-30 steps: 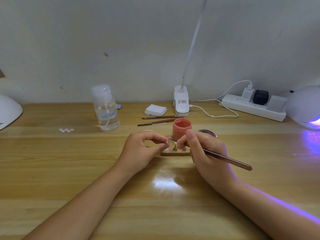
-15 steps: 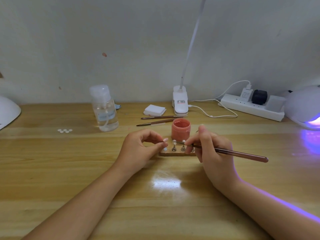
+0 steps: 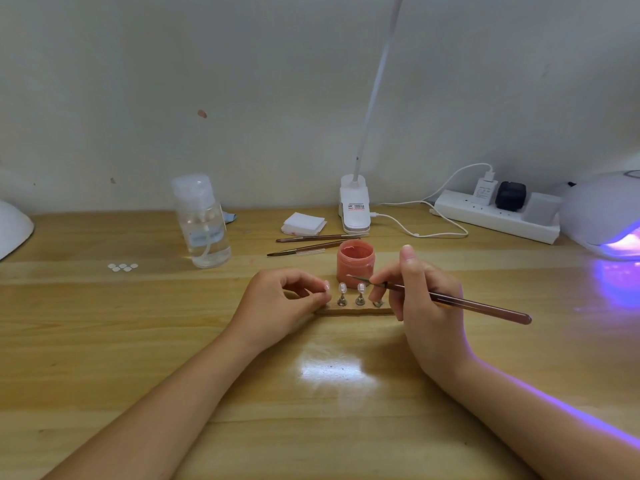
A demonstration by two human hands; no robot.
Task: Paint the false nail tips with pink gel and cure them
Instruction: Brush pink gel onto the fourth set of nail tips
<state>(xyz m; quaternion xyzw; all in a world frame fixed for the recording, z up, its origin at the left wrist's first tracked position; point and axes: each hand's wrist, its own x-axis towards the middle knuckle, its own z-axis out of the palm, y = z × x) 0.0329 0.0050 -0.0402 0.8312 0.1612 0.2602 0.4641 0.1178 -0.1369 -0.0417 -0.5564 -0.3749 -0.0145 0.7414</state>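
Pinching a brush (image 3: 450,301), the right hand (image 3: 424,299) points its tip left over 2 nail tips (image 3: 352,288) standing on a strip (image 3: 353,310). Left hand (image 3: 280,306) pinches the strip's left end, near the pink gel jar (image 3: 355,259).

Both forearms are showing bare from the lower edge up to the wrists, with no sleeve reaching into sight. The left hand (image 3: 277,303) is wearing no ring, watch or glove, and neither is the right hand (image 3: 420,299). Violet light is running along the outer edge of the right forearm. The nails are showing short and unpainted.
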